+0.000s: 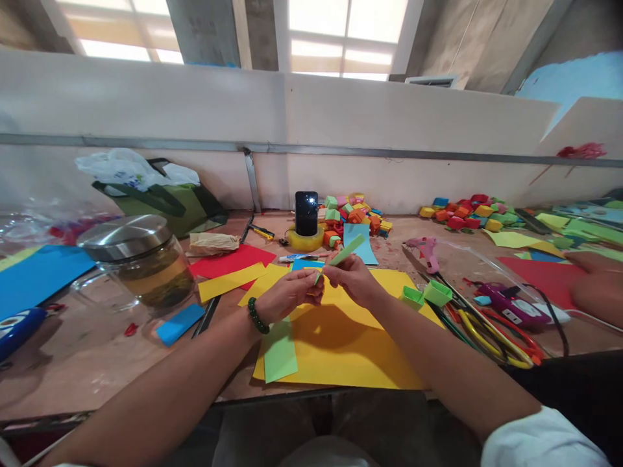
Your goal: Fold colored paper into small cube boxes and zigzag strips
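Both my hands meet over a yellow paper sheet near the table's front edge. Between them is a narrow light-green paper strip, slanting up to the right. My left hand, with a dark bead bracelet at the wrist, pinches the strip's lower end. The fingers of my right hand close on the strip higher up. Below my left wrist lies a flat green paper piece. Two small folded green paper boxes stand right of my right forearm.
A lidded glass jar stands left, near a blue paper piece. A phone stands upright by a tape roll, with colourful paper cubes beside it. On the right are a pink glue gun, cables and another person's hand.
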`<state>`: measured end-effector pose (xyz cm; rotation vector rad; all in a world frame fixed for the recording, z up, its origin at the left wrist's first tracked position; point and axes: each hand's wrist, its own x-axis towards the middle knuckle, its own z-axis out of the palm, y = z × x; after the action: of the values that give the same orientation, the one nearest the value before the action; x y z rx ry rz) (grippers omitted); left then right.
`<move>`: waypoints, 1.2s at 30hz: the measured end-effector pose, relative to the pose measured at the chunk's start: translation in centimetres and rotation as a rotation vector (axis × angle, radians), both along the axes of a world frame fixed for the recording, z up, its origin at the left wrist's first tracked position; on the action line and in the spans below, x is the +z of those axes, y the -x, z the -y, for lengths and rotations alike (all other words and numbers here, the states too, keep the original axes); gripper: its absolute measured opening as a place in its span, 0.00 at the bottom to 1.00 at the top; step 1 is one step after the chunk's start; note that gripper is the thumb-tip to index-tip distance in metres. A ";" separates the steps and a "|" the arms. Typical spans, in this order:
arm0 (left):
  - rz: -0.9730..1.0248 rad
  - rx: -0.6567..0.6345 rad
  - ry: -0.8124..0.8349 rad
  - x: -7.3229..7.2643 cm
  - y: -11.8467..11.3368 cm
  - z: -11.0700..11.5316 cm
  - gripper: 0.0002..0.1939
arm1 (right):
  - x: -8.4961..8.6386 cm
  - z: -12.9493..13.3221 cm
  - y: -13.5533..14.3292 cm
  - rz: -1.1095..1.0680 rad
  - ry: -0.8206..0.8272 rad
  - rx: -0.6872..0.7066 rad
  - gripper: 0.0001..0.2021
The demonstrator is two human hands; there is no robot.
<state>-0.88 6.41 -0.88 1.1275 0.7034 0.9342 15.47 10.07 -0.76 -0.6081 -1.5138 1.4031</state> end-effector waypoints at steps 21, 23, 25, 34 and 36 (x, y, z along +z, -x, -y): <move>-0.382 0.186 -0.305 0.3 -0.1 0.4 0.14 | -0.9 0.3 0.2 0.137 -0.299 -0.180 0.15; -0.414 0.219 -0.324 0.4 -0.2 0.5 0.13 | -0.7 0.5 0.1 0.138 -0.337 -0.163 0.14; -0.451 0.243 -0.349 0.3 -0.1 0.5 0.13 | -0.7 0.5 0.2 0.161 -0.399 -0.180 0.13; -0.482 0.453 -0.478 -0.7 -0.4 0.2 0.17 | -1.1 1.2 -0.2 0.321 -1.032 -0.343 0.06; -0.418 0.469 -0.461 -0.8 -0.7 0.3 0.18 | -0.9 1.4 -0.4 0.359 -1.123 -0.318 0.08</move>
<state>-0.23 6.14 -1.71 1.6310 1.1642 1.3162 15.85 8.67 -1.69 -0.3442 -2.0607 0.0748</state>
